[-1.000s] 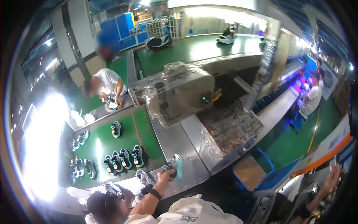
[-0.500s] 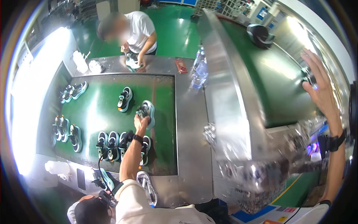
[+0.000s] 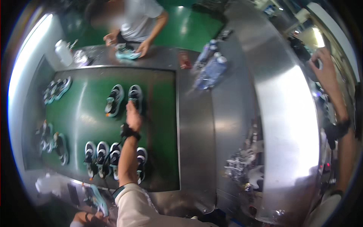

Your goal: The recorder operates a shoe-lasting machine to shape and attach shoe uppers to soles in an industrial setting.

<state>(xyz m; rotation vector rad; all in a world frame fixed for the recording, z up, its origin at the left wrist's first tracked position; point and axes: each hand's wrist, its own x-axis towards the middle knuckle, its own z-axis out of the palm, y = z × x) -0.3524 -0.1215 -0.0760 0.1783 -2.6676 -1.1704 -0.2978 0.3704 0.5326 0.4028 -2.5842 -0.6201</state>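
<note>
My left hand reaches over the green belt with its fingers closed at the heel of a black-and-white sneaker with a pale sole. That sneaker stands upright beside a matching sneaker. Below my forearm is a row of several similar sneakers, partly hidden by my arm. At the far right, my right hand is raised, fingers curled at a dark shape; blur hides what that is.
Across the belt, a person in a white shirt handles a sneaker. Clear plastic bottles and a red packet lie on the metal edge. At lower left, another person's hand is at a sneaker. A metal wall rises on the right.
My left hand has moved the sneaker left and away from me, beside the other one. My right hand's fingers, stretched out before, are now curled. The whole view has shifted.
</note>
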